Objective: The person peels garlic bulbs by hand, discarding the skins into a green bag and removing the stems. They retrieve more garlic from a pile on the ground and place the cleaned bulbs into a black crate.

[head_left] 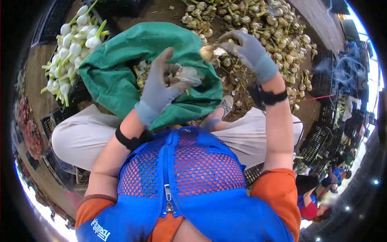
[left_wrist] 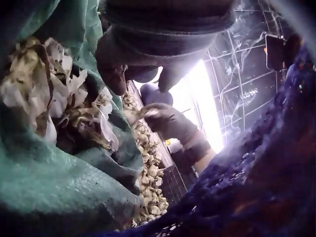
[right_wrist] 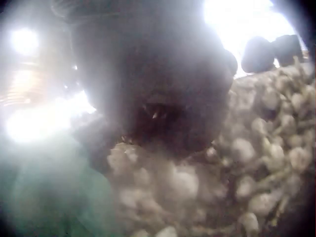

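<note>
Over the open green sack (head_left: 117,44), the gloved left hand (head_left: 157,88) has its index finger raised, with whitish papery skins (head_left: 188,75) between its other fingers and thumb. Past the sack's right rim, the gloved right hand (head_left: 252,54) pinches a brownish garlic bulb (head_left: 207,52). In the left wrist view the right hand (left_wrist: 173,123) shows beyond the sack (left_wrist: 74,182), which holds loose peelings (left_wrist: 59,94). A dark, blurred right hand (right_wrist: 158,84) fills the top of the right wrist view, hiding its fingertips.
Unpeeled garlic (head_left: 278,40) lies heaped on the ground at the upper right. At the left, a crate is piled with clean white bulbs (head_left: 74,48). Black crates (head_left: 316,141) stand at the right, and other people (head_left: 318,201) are at the lower right.
</note>
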The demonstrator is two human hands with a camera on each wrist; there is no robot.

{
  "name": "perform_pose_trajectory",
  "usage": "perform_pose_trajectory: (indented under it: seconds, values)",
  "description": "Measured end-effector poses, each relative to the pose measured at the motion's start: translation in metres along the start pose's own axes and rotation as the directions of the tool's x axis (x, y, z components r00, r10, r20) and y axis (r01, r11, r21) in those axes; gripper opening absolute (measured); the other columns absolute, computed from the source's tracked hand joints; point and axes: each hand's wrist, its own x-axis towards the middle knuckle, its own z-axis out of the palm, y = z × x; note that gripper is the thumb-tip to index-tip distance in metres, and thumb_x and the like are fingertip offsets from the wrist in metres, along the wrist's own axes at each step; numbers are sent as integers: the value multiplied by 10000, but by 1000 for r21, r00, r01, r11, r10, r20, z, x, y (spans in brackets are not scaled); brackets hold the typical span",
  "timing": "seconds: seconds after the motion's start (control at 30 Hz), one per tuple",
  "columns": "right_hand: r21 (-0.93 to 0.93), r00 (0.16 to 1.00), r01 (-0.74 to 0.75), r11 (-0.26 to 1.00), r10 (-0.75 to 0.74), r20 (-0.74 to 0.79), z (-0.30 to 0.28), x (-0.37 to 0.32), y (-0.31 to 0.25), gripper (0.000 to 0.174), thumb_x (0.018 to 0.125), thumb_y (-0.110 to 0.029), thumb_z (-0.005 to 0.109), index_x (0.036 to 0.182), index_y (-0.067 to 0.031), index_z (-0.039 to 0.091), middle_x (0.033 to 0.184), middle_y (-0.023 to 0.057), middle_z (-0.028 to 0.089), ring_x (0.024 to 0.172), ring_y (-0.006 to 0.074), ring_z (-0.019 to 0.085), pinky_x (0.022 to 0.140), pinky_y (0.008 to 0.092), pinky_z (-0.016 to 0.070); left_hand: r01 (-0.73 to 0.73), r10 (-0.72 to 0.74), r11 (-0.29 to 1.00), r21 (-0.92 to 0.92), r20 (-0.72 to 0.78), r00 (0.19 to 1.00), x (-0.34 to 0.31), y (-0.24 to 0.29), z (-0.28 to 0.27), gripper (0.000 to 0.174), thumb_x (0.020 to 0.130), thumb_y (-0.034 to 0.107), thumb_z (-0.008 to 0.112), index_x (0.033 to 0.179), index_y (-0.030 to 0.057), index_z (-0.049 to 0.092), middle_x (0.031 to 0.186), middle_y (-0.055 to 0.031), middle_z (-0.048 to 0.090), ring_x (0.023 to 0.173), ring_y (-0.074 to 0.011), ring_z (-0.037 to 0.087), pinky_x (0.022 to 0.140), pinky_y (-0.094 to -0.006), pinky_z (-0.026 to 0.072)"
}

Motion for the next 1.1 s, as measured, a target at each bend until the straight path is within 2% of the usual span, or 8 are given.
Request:
perform_pose_trajectory:
  seconds: [0.13, 0.17, 0.33, 0.4, 0.7, 0.93, 1.03, 1.1]
  values:
    - [371, 922, 364, 854, -274, -272, 59, -38, -36, 264, 920, -219, 632, 1100, -29, 664, 1027, 107, 656, 853, 192, 611, 752, 300, 482, -328, 348, 869, 370, 15, 937, -4, 10, -7, 610, 722, 206, 827, 1218, 5, 535, 1163, -152, 566, 1071, -259, 574, 881, -354, 487]
    - [924, 985, 142, 356, 38, -167, 91, -36, -35, 220, 887, -163, 649, 1072, -48, 674, 1061, 126, 645, 880, 217, 629, 746, 308, 496, -187, 191, 964, 188, -6, 982, -9, 10, -8, 592, 712, 208, 829, 1191, 12, 541, 1144, -175, 562, 1085, -309, 560, 921, -380, 465]
    - [154, 860, 440, 885, -365, -357, 127, -45, -48, 235, 852, -123, 702, 1026, 19, 634, 1068, 97, 663, 938, 155, 632, 799, 304, 515, -403, 442, 787, 466, 29, 897, -19, 9, -29, 574, 689, 218, 826, 1153, 9, 560, 1112, -162, 579, 1012, -311, 586, 894, -376, 473]
    - [761, 968, 223, 609, -46, -246, 138, -44, -70, 301, 873, -174, 706, 1067, 39, 621, 1048, 94, 675, 923, 140, 634, 806, 298, 514, -381, 434, 788, 484, 3, 901, -25, 9, -30, 554, 686, 222, 807, 1145, 15, 574, 1108, -147, 581, 1033, -284, 583, 926, -360, 457]
    - [921, 993, 45, 388, -119, 2, 144, -40, -62, 303, 906, -159, 661, 1140, 25, 606, 1058, 83, 678, 953, 144, 628, 861, 296, 493, -168, 178, 952, 255, -18, 984, -35, 0, -48, 479, 797, 215, 702, 1196, -5, 553, 1122, -139, 624, 955, -247, 636, 854, -350, 511]
    - [112, 940, 243, 964, -206, -271, 143, -36, -57, 290, 894, -88, 627, 1165, 12, 599, 1131, 93, 643, 992, 152, 607, 869, 280, 478, 508, -237, 295, -809, 453, 859, -32, -13, -56, 433, 989, 308, 394, 1306, 28, 488, 1175, -153, 615, 994, -253, 640, 846, -389, 550]
    - [795, 992, 123, 594, -79, -95, 146, -40, -60, 303, 915, -118, 596, 1178, 31, 596, 1143, 98, 642, 1012, 159, 611, 881, 281, 481, 460, -252, 433, -775, 386, 887, -29, -8, -52, 553, 1015, 475, 311, 1276, 32, 516, 1119, -126, 651, 821, -187, 635, 620, -250, 492]
    - [681, 945, 326, 655, -236, -225, 155, -41, -56, 319, 923, -142, 587, 1182, 45, 594, 1155, 96, 640, 1028, 159, 610, 888, 280, 481, 365, -149, 576, -732, 345, 927, -35, 16, -47, 605, 1000, 537, 386, 1283, 14, 494, 1080, -115, 649, 757, -163, 611, 598, -257, 493]
